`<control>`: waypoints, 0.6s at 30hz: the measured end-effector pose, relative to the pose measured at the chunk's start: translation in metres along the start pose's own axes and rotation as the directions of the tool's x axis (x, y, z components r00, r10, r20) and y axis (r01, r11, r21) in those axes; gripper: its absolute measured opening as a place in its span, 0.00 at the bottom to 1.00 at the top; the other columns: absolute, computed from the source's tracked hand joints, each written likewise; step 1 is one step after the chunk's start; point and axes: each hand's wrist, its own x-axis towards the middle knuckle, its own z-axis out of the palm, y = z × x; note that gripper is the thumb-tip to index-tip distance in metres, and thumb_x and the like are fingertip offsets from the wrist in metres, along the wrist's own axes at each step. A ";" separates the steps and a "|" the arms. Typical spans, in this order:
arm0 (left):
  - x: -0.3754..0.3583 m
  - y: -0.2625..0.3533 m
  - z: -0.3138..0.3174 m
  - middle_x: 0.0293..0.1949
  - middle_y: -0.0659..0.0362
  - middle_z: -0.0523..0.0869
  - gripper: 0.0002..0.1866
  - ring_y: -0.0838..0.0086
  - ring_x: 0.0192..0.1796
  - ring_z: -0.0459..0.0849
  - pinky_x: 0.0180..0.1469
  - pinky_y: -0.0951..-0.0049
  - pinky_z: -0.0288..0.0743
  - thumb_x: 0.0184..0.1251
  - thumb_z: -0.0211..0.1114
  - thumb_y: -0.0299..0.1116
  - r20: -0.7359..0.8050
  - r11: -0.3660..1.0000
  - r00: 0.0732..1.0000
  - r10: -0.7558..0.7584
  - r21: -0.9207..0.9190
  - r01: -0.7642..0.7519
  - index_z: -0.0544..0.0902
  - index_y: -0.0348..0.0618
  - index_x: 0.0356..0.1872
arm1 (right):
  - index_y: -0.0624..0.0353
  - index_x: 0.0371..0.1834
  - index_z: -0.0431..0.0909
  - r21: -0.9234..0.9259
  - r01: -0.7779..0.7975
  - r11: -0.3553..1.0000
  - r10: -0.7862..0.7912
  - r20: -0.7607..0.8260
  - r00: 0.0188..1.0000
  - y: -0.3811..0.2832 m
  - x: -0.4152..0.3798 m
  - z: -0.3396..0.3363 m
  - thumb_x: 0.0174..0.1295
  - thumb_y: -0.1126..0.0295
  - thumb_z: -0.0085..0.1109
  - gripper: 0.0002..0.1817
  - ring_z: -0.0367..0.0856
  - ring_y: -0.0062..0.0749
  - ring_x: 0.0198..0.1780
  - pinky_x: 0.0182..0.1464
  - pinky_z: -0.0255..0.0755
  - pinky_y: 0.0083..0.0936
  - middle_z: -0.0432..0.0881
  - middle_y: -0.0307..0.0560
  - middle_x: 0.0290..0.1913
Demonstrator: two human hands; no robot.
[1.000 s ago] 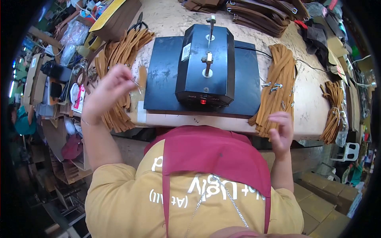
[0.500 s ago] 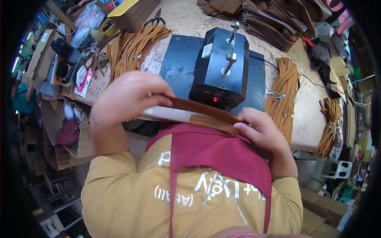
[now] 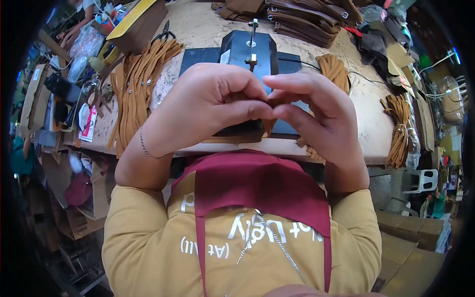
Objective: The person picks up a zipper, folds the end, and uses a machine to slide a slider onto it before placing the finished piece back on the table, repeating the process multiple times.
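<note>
Both hands meet in front of the black machine (image 3: 265, 49). My left hand (image 3: 213, 99) pinches a brown leather strap (image 3: 268, 125) between thumb and forefinger. Fingertips of my right hand (image 3: 319, 111) close on the same strap, right beside the left ones. Most of the strap is hidden by the fingers, with a short piece hanging below them. The machine has metal posts on top, and my hands cover its front. A bundle of tan leather straps (image 3: 133, 94) with metal fittings lies left of my left hand, and another strap bundle (image 3: 334, 72) lies beyond my right.
Dark brown leather pieces with buckles (image 3: 307, 22) are stacked at the back of the worktable (image 3: 371, 121). Scissors (image 3: 165, 32) lie near a cardboard box (image 3: 138, 27). A tied strap bundle (image 3: 398, 133) rests at the right edge. Another person's arm (image 3: 74, 32) shows at upper left.
My left hand has moved right and my right hand up, so they now meet at the strap, which was stretched between them before. The view has shifted slightly.
</note>
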 end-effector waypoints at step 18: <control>0.009 -0.023 0.014 0.32 0.57 0.84 0.06 0.72 0.35 0.83 0.38 0.74 0.76 0.59 0.71 0.26 -0.163 0.865 0.911 0.378 0.411 -0.286 0.84 0.38 0.36 | 0.61 0.41 0.78 -0.190 0.226 0.955 -0.258 -0.162 0.953 0.047 0.004 0.008 0.62 0.81 0.60 0.06 0.78 0.29 0.38 0.41 0.73 0.20 0.77 0.45 0.40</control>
